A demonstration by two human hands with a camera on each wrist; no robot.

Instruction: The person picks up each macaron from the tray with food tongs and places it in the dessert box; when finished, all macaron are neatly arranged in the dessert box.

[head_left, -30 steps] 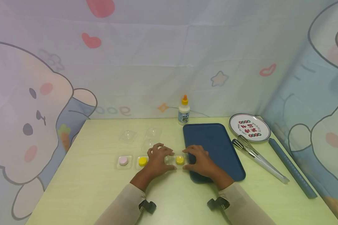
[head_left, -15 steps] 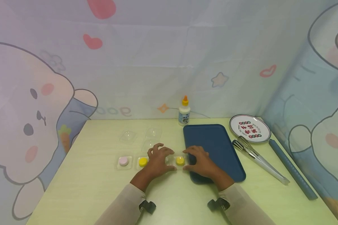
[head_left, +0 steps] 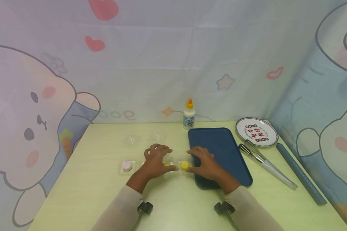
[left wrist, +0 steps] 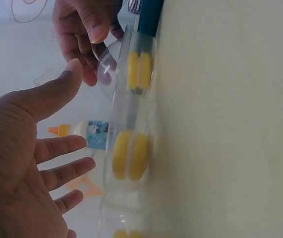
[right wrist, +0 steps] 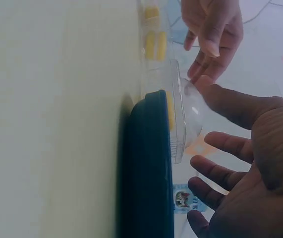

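left hand (head_left: 154, 162) and right hand (head_left: 203, 164) slack, grasping nothing, in head view flanking yellow macaron (head_left: 185, 165) in clear box (head_left: 180, 170), nearer the right; in left wrist view, beyond left hand; in right wrist view, domed lid (right wrist: 194, 113) close to right hand, touch uncertain.

Screened-off workspace, wider premises undetermined: cartoon-printed cloth (head_left: 162, 48) stands beyond the left hand (head_left: 156, 162) and right hand (head_left: 204, 163), a pale table (head_left: 84, 189) beneath.
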